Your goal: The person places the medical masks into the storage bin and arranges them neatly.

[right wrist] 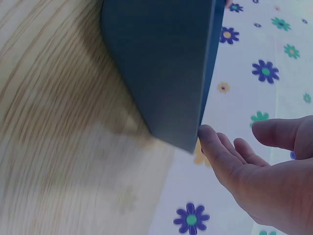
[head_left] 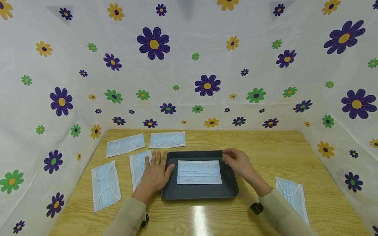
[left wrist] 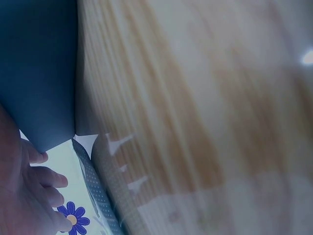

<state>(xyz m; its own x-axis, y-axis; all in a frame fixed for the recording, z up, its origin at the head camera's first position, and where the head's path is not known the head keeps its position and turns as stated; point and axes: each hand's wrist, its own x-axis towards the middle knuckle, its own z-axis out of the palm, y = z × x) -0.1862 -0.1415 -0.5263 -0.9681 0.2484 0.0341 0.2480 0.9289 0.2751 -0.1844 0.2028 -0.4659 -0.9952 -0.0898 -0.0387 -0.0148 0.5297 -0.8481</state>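
A dark grey tray [head_left: 200,192] lies on the table with one light-blue face mask [head_left: 199,172] flat inside it, ear loops on top. My left hand [head_left: 155,175] is at the tray's left side, fingers extended and thumb against the rim. Another face mask [head_left: 136,164] is partly hidden by that hand. At the tray's far right corner is my right hand [head_left: 240,164]. In the right wrist view the fingers of the right hand [right wrist: 259,176] reach forward, a fingertip touching the tray [right wrist: 166,63], with the thumb held apart.
Two masks lie at the back left, a slanted mask [head_left: 125,145] and a straighter mask [head_left: 167,140]. One more mask [head_left: 105,186] is at the far left. To the right, a mask [head_left: 290,193] is partly covered by my right sleeve [head_left: 279,209]. Flowered cloth [head_left: 177,72] surrounds the wooden table [head_left: 206,216].
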